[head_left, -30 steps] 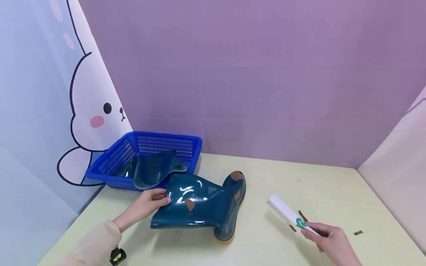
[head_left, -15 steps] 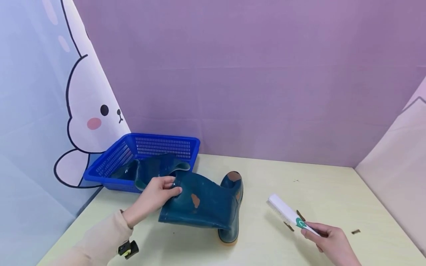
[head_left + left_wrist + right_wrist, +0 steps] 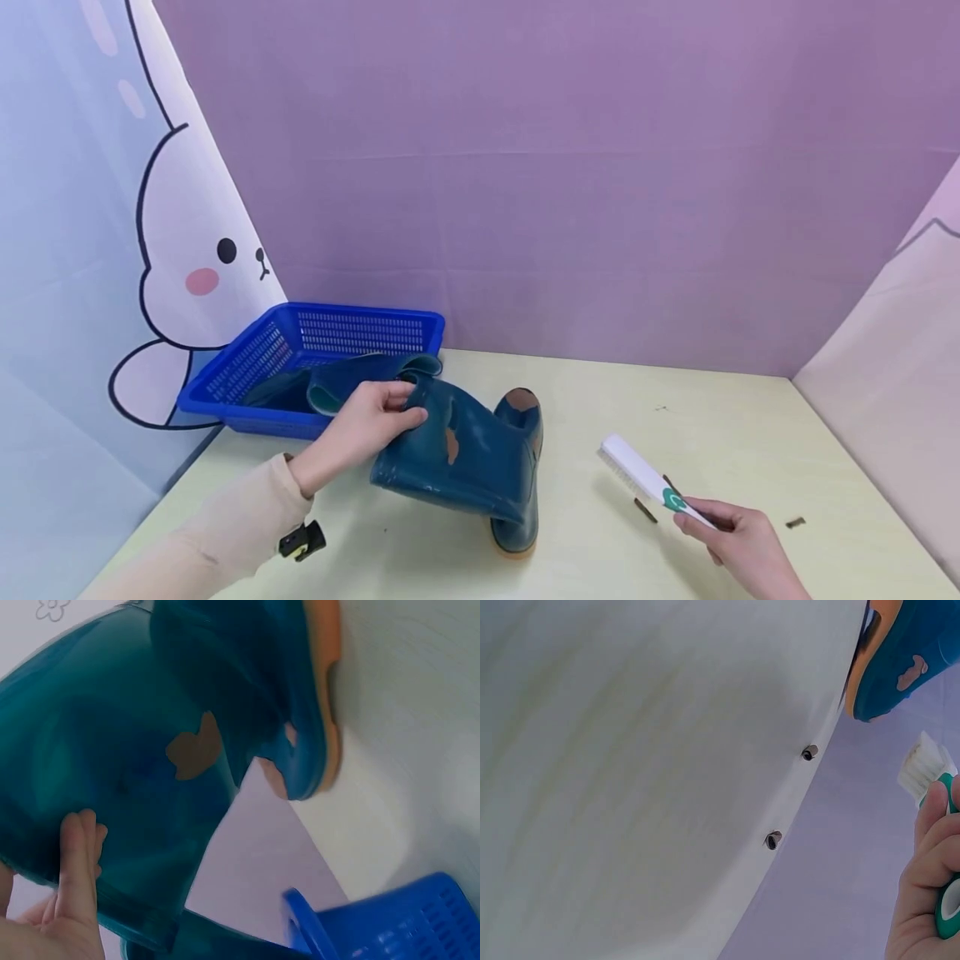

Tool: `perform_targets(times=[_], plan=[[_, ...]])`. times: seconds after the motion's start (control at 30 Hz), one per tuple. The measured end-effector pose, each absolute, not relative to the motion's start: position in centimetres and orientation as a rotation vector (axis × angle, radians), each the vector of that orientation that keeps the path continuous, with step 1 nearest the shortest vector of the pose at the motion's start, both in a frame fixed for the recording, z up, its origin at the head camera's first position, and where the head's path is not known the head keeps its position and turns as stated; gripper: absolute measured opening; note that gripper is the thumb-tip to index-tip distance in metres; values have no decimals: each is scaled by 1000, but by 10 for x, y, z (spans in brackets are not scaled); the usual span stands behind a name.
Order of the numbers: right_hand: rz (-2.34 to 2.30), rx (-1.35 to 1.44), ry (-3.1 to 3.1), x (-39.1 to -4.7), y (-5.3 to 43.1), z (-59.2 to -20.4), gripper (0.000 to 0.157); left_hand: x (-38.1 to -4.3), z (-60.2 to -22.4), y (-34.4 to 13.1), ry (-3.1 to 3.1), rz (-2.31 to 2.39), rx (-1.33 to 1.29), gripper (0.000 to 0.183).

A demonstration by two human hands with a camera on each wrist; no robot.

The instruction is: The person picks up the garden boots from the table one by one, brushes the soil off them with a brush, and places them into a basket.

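Observation:
My left hand (image 3: 367,433) pinches the shaft rim of a dark teal rubber boot (image 3: 472,446), thumb on the outside. The shaft is raised at a slant off the table, and the orange-edged sole faces right. Brown patches (image 3: 196,750) mark the shaft and toe. On the right, my right hand (image 3: 738,537) grips the handle of a white-and-green brush (image 3: 637,467), its bristles angled down and away from the boot. In the right wrist view the bristles (image 3: 924,766) look stained brownish.
Behind the left hand stands a blue plastic basket (image 3: 258,421) with another teal boot (image 3: 345,377) in it. Small brown flakes, one a strip (image 3: 645,510) and one a curled bit (image 3: 795,522), lie on the pale table (image 3: 600,558). Fabric walls (image 3: 600,208) surround the table.
My left hand has moved right and slightly up, lifting the boot's shaft and turning it so the opening faces me less. The right hand and brush have barely moved.

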State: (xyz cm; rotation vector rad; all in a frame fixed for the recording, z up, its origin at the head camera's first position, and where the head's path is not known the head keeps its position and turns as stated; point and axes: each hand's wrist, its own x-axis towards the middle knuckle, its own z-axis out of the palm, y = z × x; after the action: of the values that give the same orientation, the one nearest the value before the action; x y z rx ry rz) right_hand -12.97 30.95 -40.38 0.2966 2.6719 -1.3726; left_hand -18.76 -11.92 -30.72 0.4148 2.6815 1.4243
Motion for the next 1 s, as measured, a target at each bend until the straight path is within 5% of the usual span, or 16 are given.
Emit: perform_targets(times=[0.33, 0.6, 0.8, 1.0], plan=[[-1351, 287, 2668, -129, 305, -403, 52, -166, -325, -121, 2933, 1107, 494, 36], [-1336, 249, 2678, -131, 301, -398, 53, -149, -326, -110, 3122, 774, 835, 30], [-1348, 233, 2675, -130, 298, -396, 51, -144, -310, -96, 3125, 785, 1021, 27], [-1355, 237, 2716, -125, 302, -392, 47, -168, -277, -77, 2961, 1092, 887, 27]])
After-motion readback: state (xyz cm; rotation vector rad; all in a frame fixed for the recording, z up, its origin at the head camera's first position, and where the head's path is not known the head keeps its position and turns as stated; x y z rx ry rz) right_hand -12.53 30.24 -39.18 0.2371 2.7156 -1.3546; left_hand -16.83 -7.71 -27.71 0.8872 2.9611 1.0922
